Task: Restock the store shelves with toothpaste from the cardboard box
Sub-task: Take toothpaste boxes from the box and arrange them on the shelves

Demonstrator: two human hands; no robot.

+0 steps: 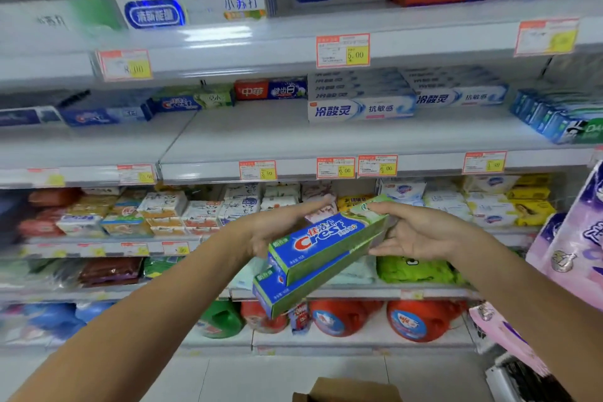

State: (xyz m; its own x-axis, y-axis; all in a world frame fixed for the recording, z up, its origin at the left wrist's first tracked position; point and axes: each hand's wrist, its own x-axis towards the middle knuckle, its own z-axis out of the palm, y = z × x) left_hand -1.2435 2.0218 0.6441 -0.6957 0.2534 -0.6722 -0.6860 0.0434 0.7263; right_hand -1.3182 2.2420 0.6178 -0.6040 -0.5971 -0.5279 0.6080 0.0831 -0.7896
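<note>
Two blue-and-green Crest toothpaste boxes (pixel 321 246) are stacked and tilted at chest height in front of the shelves. My left hand (pixel 277 225) grips their near left side. At the far right end, my right hand (pixel 421 232) has its thumb on top and its fingers spread below. A corner of the cardboard box (pixel 350 390) shows at the bottom edge. The toothpaste shelf (pixel 293 140) above holds a matching Crest box (pixel 192 101) at its back left.
White toothpaste boxes (pixel 360 109) and red ones (pixel 269 90) sit at the back of that shelf, with bare board in front. Soap packs (pixel 163 209) fill the shelf behind my hands. Detergent jugs (pixel 421 320) stand low. Purple packs (pixel 577 238) hang at right.
</note>
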